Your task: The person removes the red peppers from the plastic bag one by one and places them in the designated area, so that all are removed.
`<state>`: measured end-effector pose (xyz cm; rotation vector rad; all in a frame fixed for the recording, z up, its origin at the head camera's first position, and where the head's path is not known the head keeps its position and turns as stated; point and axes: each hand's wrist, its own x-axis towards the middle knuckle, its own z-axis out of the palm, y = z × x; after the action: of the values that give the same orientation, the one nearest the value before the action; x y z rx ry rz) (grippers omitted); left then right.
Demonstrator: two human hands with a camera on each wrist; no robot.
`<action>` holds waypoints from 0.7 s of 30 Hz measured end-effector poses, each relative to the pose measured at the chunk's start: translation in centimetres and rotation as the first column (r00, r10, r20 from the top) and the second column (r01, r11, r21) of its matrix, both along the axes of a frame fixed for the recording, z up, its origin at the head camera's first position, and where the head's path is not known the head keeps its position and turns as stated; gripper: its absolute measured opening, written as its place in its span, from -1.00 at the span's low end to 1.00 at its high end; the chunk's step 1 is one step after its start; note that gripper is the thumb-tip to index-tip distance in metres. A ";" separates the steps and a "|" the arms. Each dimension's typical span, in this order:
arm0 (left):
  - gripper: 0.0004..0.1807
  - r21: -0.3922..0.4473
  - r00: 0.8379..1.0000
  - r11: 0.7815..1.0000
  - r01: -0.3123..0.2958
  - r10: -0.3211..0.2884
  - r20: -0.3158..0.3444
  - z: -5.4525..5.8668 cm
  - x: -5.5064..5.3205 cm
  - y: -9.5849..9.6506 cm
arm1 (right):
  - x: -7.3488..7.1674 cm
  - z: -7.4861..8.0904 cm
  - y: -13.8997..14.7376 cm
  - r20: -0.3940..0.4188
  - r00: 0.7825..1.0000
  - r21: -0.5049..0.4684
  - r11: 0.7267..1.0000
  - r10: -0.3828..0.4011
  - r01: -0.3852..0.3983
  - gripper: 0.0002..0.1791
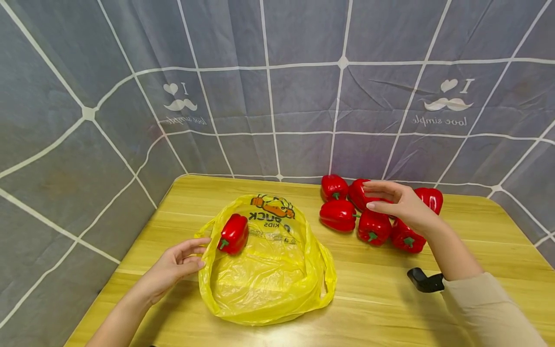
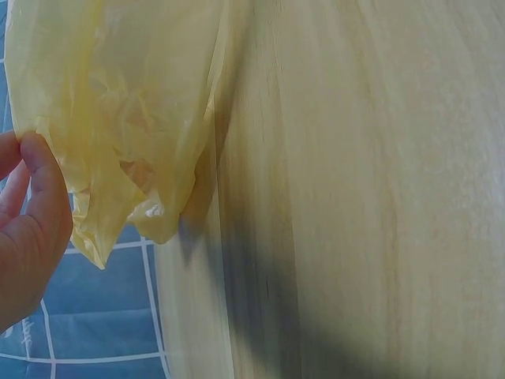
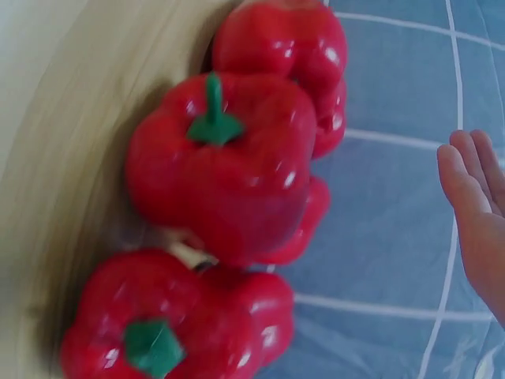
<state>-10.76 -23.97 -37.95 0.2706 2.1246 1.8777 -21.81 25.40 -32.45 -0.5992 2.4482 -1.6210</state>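
A yellow plastic bag (image 1: 264,284) lies on the table with its mouth spread wide, and one red bell pepper (image 1: 234,234) rests inside near its left side. At the bag's left rim, my left hand (image 1: 175,265) pinches the plastic between thumb and fingers; the left wrist view shows this grip on the bag (image 2: 118,95). My right hand (image 1: 401,205) hovers above a cluster of several red bell peppers (image 1: 338,215) with green stems, its fingers extended and nothing held. In the right wrist view, the fingers (image 3: 465,170) are apart from the nearest pepper (image 3: 229,174).
The wooden table (image 1: 368,308) ends at a grey curtain (image 1: 303,101) with white lines, which hangs along the back and sides. A black curved object (image 1: 425,281) shows beside my right sleeve (image 1: 481,303); it appears to be part of the wrist gear.
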 end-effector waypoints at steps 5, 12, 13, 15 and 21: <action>-0.45 -0.005 1.000 1.000 -0.002 0.002 0.009 0.0 0.0 0.0 | -0.6 0.3 -1.9 0.035 0.999 0.012 1.000 0.019 -0.019 -0.44; -0.44 -0.022 1.000 1.000 -0.014 0.014 0.008 0.0 0.0 0.1 | -1.3 1.0 -4.6 0.071 0.994 0.029 0.996 0.078 -0.080 -0.46; -0.43 -0.025 1.000 1.000 -0.017 0.017 0.010 0.0 0.0 0.1 | -1.4 1.1 -5.0 0.081 0.993 0.021 0.996 0.088 -0.090 -0.47; -0.42 -0.036 1.000 0.999 -0.022 0.022 0.012 0.0 0.0 0.2 | -1.6 1.2 -5.7 0.098 0.989 0.004 0.994 0.109 -0.110 -0.48; -0.39 -0.057 0.999 0.997 -0.045 0.046 0.026 0.1 0.0 0.4 | -2.2 1.4 -7.7 0.121 0.977 -0.033 0.985 0.174 -0.171 -0.48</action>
<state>-10.76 -23.54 -37.84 0.1848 2.1791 1.8322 -23.99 17.73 -31.09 -0.6726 2.2263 -1.5697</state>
